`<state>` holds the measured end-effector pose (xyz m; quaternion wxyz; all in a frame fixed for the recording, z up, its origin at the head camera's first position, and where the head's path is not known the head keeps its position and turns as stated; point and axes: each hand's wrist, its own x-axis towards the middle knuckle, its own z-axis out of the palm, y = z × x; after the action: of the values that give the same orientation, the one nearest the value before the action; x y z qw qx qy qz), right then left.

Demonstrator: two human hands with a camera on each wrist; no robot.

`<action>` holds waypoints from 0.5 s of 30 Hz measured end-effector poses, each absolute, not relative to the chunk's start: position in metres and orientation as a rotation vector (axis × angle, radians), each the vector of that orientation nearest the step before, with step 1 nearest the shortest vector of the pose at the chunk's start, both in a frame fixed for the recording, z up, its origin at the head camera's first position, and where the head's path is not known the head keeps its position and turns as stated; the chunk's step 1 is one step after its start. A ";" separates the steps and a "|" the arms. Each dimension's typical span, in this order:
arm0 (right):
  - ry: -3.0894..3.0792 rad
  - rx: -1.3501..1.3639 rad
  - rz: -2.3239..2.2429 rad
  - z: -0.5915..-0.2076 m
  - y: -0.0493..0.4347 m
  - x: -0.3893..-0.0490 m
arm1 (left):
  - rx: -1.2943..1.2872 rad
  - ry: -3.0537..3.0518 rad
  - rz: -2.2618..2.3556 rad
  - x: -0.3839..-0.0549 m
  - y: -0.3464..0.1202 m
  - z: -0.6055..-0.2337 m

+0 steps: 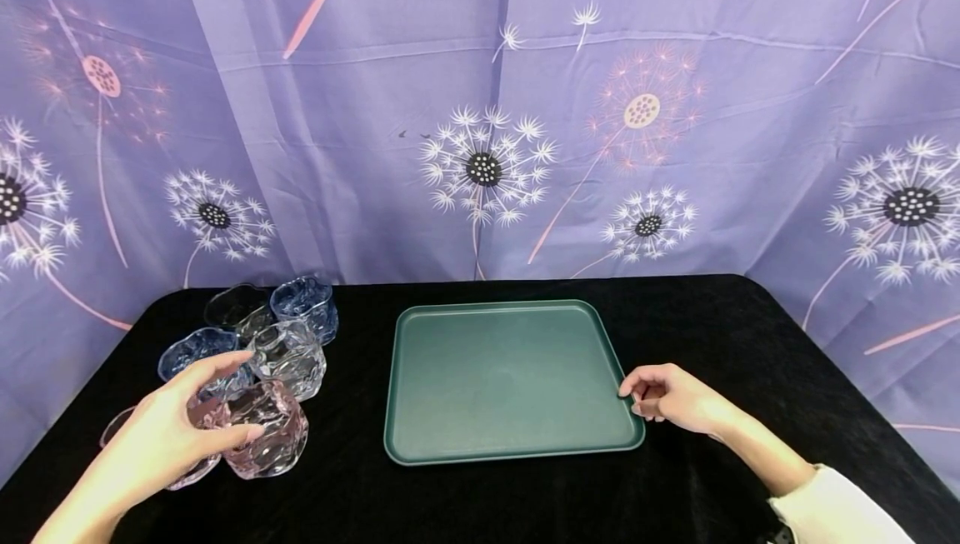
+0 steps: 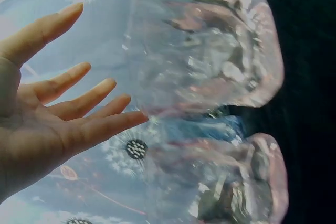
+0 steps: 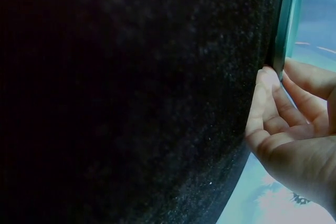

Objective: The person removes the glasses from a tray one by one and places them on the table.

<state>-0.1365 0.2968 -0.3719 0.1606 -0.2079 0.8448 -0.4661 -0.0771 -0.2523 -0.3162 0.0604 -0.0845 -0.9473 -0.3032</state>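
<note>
Left hand (image 1: 168, 436) is spread wide, fingers (image 2: 79, 72) straight and apart, just reaching the pink glass (image 1: 268, 427) at the front of the glass cluster on the desk's (image 1: 712, 319) left side, not wrapped around it. Right hand (image 1: 671, 398) has loosely curled fingers (image 3: 278, 103) touching the green tray's (image 1: 510, 377) right edge, mid-desk.

Staged recording set, not a lived-in room, purple dandelion-print backdrop cloth (image 1: 480, 111) hung behind the black-draped tabletop (image 1: 720, 319)
</note>
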 end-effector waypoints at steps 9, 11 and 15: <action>2.401 -0.601 -1.338 -0.372 0.297 -0.137 | -0.452 -2.701 -1.052 -0.087 -0.220 -0.307; 2.401 -0.603 -1.339 -0.372 0.296 -0.137 | -0.476 -2.693 -1.045 -0.090 -0.211 -0.305; 2.411 -0.603 -1.320 -0.372 0.295 -0.138 | -0.516 -2.687 -1.045 -0.095 -0.194 -0.302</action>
<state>-0.1380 0.2951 -0.3717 0.1630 -0.2116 0.8453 -0.4628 -0.0952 -0.1940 -0.3019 0.1063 -0.1752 -0.9122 -0.3548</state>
